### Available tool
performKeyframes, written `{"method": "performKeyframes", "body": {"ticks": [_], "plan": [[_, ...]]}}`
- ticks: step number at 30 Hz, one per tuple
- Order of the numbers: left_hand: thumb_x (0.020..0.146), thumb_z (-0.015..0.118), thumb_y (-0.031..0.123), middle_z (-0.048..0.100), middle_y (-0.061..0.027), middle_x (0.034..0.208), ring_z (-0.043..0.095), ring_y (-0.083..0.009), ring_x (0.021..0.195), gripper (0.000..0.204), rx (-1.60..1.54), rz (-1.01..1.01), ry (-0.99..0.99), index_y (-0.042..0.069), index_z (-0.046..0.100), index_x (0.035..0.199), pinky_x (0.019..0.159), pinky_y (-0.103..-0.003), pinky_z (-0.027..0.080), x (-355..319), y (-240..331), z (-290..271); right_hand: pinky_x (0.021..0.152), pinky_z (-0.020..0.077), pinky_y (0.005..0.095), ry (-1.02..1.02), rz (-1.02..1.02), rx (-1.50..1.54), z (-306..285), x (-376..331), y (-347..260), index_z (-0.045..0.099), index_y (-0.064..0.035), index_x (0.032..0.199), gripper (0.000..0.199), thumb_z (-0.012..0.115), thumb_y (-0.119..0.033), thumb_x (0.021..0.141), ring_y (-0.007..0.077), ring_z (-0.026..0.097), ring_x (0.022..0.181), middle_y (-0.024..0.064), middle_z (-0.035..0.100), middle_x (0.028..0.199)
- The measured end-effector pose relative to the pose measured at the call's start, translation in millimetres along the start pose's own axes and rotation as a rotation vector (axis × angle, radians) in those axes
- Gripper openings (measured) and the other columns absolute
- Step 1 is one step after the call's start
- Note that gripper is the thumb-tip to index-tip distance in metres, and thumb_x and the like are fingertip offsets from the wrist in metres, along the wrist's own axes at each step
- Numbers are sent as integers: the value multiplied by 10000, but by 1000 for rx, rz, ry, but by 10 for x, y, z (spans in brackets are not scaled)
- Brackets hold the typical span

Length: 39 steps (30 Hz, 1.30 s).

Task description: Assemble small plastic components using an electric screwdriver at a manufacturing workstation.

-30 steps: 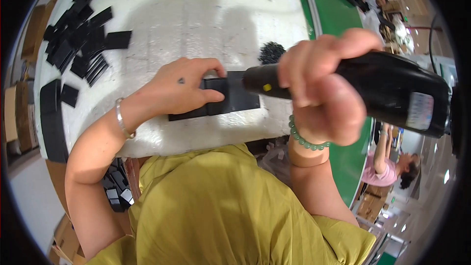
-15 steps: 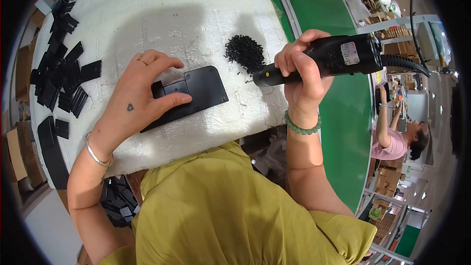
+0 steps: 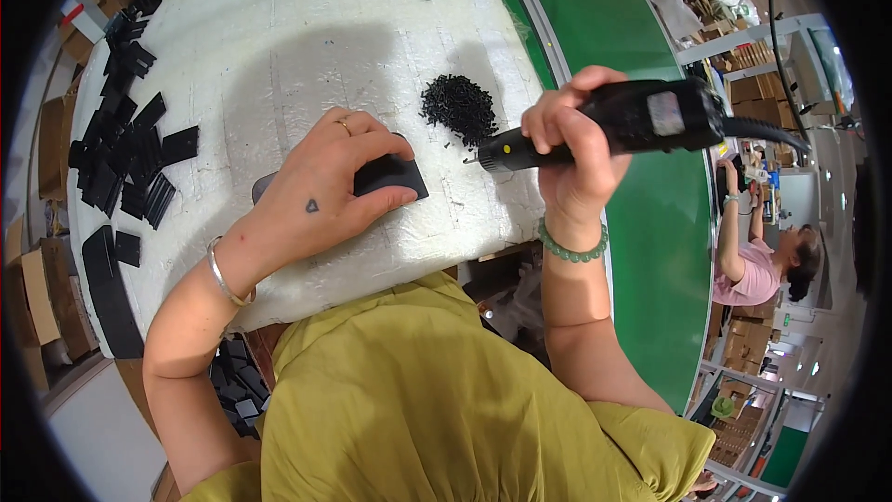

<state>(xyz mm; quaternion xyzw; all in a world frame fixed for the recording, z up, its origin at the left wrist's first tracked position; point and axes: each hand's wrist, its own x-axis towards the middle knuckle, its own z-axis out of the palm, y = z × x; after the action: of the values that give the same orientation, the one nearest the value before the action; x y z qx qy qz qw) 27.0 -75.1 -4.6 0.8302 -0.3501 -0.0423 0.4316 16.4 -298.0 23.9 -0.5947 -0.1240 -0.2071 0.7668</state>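
Observation:
My left hand (image 3: pixel 321 188) lies over a black plastic panel (image 3: pixel 405 177), gripping its right part between the thumb on the near side and the curled fingers on the far side. Most of the panel is hidden beneath the palm; a rounded end peeks out left of the hand. In my right hand (image 3: pixel 581 153) is a black electric screwdriver (image 3: pixel 646 119), held level with its nose pointing left. A small dark bit or screw shows at its tip, too small to tell which. Just beyond that tip sits a heap of small black screws (image 3: pixel 458 107).
Several small black plates (image 3: pixel 139 153) are strewn along the left side of the white-covered table (image 3: pixel 288 0). A long black panel (image 3: pixel 110 293) rests at the near left edge. Right of the table runs a green surface (image 3: pixel 650 316). A person in pink (image 3: pixel 748 270) works farther right.
My left hand has slid right across the panel, covering its middle, and the panel appears turned. The screwdriver stays near the screws, its tip shifted only slightly.

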Motion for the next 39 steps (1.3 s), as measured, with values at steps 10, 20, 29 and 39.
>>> {"method": "performKeyframes", "body": {"ticks": [10,20,29,39], "plan": [[726,694,166,616,-59,867,522,-261,901,183,-24,335,148,82,653,884,773,-356,450,221,20,299,581,348,258,-253,-138,335,171,-85,-560,457,-54,1058,292,460,-91,768,83,398,520,-25,394,600],[682,716,74,623,-49,725,542,-256,849,103,10,281,163,50,657,763,724,-328,466,117,144,146,548,413,302,-383,-149,355,223,-63,-620,371,-98,1083,365,556,-63,770,140,463,491,12,461,594],[709,640,99,582,-64,682,568,-251,873,60,261,330,164,73,587,718,698,-362,449,72,179,73,443,440,301,-414,-236,222,424,-133,-632,399,-97,905,286,628,-51,740,152,493,427,16,488,541],[683,671,55,642,-51,749,616,-227,797,86,205,304,143,51,636,762,655,-306,501,8,165,-63,633,452,355,-387,-147,272,558,-189,-533,390,-105,1007,326,614,-66,773,193,529,621,57,535,675]]}}
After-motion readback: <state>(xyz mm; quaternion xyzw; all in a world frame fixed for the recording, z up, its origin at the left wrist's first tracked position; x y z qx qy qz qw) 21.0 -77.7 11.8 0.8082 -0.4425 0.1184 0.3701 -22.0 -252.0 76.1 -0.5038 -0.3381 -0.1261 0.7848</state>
